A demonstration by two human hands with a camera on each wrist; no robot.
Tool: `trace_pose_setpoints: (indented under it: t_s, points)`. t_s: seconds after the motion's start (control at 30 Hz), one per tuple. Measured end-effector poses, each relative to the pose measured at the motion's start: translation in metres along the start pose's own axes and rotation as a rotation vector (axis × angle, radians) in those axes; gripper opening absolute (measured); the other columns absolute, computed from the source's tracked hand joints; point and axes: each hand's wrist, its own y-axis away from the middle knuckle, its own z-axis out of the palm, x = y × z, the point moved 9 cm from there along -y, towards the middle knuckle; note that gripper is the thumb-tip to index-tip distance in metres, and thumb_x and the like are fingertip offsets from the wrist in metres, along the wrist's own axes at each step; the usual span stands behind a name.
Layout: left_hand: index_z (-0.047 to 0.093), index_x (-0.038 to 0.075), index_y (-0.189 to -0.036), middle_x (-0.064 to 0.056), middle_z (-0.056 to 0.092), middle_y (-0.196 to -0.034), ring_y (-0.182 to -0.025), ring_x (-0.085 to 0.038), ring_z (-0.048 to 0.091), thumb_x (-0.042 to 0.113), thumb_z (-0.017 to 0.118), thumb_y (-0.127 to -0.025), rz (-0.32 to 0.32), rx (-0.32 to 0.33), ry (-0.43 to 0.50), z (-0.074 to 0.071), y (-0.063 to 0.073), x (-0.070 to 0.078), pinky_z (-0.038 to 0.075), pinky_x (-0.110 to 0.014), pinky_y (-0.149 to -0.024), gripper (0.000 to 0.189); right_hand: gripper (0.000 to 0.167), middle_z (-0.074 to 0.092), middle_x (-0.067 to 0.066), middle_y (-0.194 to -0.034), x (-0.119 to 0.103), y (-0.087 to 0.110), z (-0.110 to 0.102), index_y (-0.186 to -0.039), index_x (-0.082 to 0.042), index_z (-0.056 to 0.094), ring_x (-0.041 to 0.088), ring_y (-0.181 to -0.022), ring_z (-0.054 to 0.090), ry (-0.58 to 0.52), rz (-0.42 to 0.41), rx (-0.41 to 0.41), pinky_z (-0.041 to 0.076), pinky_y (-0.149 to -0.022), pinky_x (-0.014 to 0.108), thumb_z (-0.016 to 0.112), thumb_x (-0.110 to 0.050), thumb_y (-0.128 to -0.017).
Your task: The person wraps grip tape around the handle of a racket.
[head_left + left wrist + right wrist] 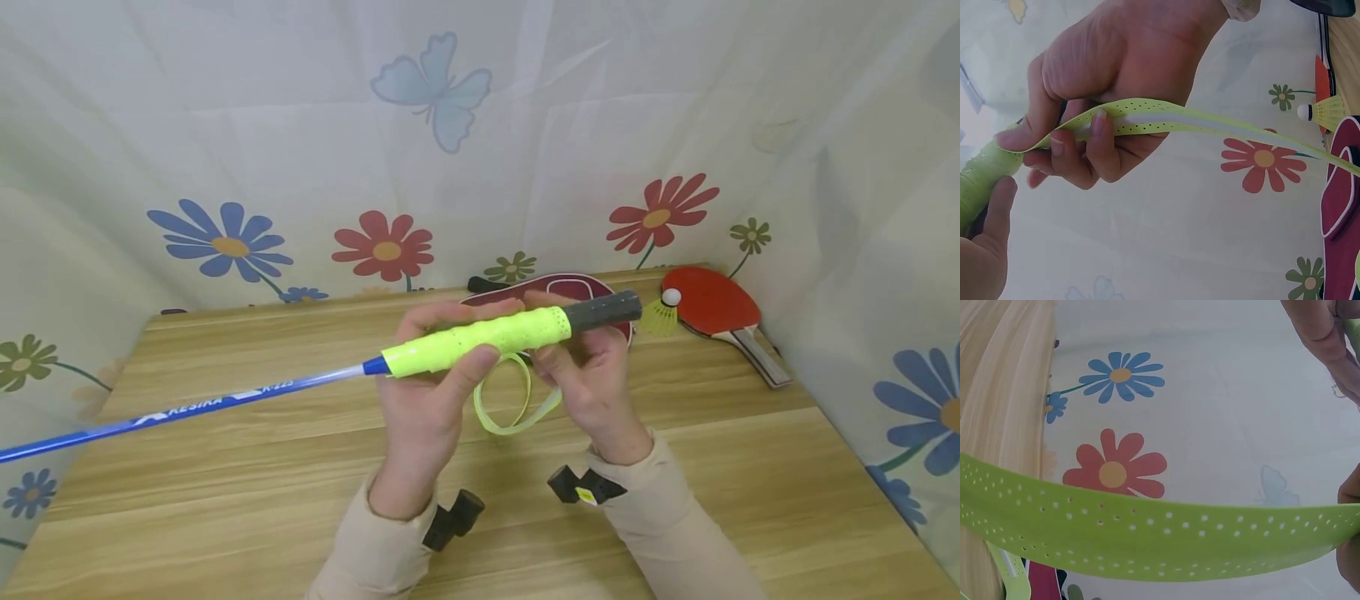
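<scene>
A blue-shafted badminton racket [217,403] is held above the table, its handle pointing right. Neon yellow perforated grip tape [480,335] is wound round most of the handle, while the black butt end [607,311] stays bare. My left hand [423,408] grips the wrapped part, thumb along the near side. At the edge of the winding, my right hand [596,400] pinches the tape between thumb and fingers. From there the loose tape [1141,115] runs across the right fingers and hangs in a loop below. The racket's head is out of view.
Behind the hands lies a dark red paddle case [540,287] with white trim. To its right are a yellow shuttlecock [663,315] and a red table tennis paddle [708,304] on the wooden table [225,508]. A flower-printed curtain [300,125] stands behind the table.
</scene>
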Motion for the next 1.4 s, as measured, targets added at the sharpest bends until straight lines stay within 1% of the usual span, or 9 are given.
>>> trace_pose_setpoints:
  t_s: [0.13,0.33,0.43,0.63,0.77,0.83,1.03,1.2,1.4]
  points:
    - [0.056,0.001,-0.106,-0.024,0.069,-0.107,-0.105,-0.040,0.065,0.016,0.075,-0.086,-0.027,0.050,-0.001,-0.004,0.001,-0.002,0.055,-0.046,-0.090,0.031,0.062,0.059,0.001,-0.085,0.000,0.000,-0.003,-0.134,0.003,0.049,0.009,-0.058,0.047,-0.017,0.000,0.050,0.041,-0.046,0.019,0.077,-0.021,-0.085]
    - [0.057,0.002,-0.103,-0.019,0.071,-0.101,-0.099,-0.035,0.068,0.021,0.076,-0.085,-0.039,0.115,-0.016,-0.011,0.002,-0.003,0.057,-0.040,-0.085,0.032,0.036,0.064,0.002,-0.095,0.000,0.005,0.000,-0.110,-0.005,0.059,0.011,-0.080,0.057,0.020,-0.016,0.099,0.052,-0.069,0.020,0.078,-0.022,-0.084]
    - [0.056,0.001,-0.104,-0.016,0.071,-0.099,-0.096,-0.032,0.069,0.021,0.074,-0.087,-0.033,0.128,-0.022,-0.013,0.002,-0.003,0.058,-0.036,-0.083,0.032,0.029,0.062,0.000,-0.091,-0.001,0.007,0.002,-0.104,-0.008,0.059,0.010,-0.079,0.056,-0.002,-0.021,0.109,0.051,-0.071,0.021,0.077,-0.020,-0.085]
    - [0.051,0.004,-0.112,-0.021,0.069,-0.108,-0.103,-0.037,0.065,0.003,0.062,-0.093,-0.032,0.082,0.031,-0.008,0.000,-0.004,0.056,-0.037,-0.086,0.022,0.025,0.057,-0.001,-0.081,-0.002,0.007,0.004,-0.098,-0.007,0.057,0.009,-0.067,0.053,-0.055,-0.028,0.125,0.049,-0.061,0.019,0.076,-0.016,-0.085]
    - [0.049,0.008,-0.119,-0.023,0.063,-0.122,-0.115,-0.043,0.058,-0.014,0.048,-0.086,-0.008,0.007,0.137,-0.001,-0.002,-0.002,0.051,-0.045,-0.096,0.040,0.024,0.057,0.000,-0.078,-0.001,0.006,0.004,-0.095,-0.007,0.057,0.010,-0.068,0.053,-0.070,-0.027,0.131,0.050,-0.062,0.021,0.077,-0.016,-0.085]
    - [0.049,0.011,-0.122,-0.023,0.061,-0.126,-0.117,-0.044,0.056,-0.016,0.047,-0.085,0.002,-0.021,0.178,0.001,-0.002,-0.001,0.050,-0.047,-0.098,0.046,0.024,0.055,0.000,-0.074,0.000,0.006,0.003,-0.095,-0.006,0.056,0.010,-0.062,0.051,-0.068,-0.023,0.129,0.048,-0.056,0.021,0.076,-0.017,-0.085]
    - [0.048,0.009,-0.124,-0.023,0.062,-0.123,-0.114,-0.046,0.057,-0.006,0.058,-0.093,0.046,-0.070,0.159,0.005,-0.004,0.002,0.053,-0.045,-0.094,0.036,0.026,0.047,0.000,-0.064,0.004,0.006,0.000,-0.093,-0.006,0.054,0.011,-0.049,0.039,-0.039,-0.007,0.124,0.032,-0.040,0.025,0.075,-0.021,-0.087]
    - [0.047,0.004,-0.125,-0.022,0.065,-0.118,-0.112,-0.044,0.060,0.002,0.062,-0.093,0.081,-0.070,0.064,0.004,-0.004,0.004,0.055,-0.044,-0.091,0.035,0.029,0.051,-0.001,-0.068,0.003,0.006,-0.002,-0.095,-0.006,0.055,0.011,-0.050,0.040,-0.010,-0.008,0.116,0.033,-0.040,0.025,0.075,-0.025,-0.086]
    - [0.050,-0.005,-0.119,-0.022,0.066,-0.114,-0.106,-0.041,0.064,0.006,0.067,-0.091,0.092,-0.019,0.041,-0.001,-0.004,0.005,0.055,-0.045,-0.088,0.035,0.029,0.053,0.000,-0.071,0.000,0.003,0.003,-0.100,-0.003,0.056,0.010,-0.050,0.041,0.024,-0.032,0.071,0.033,-0.039,0.024,0.073,-0.022,-0.088]
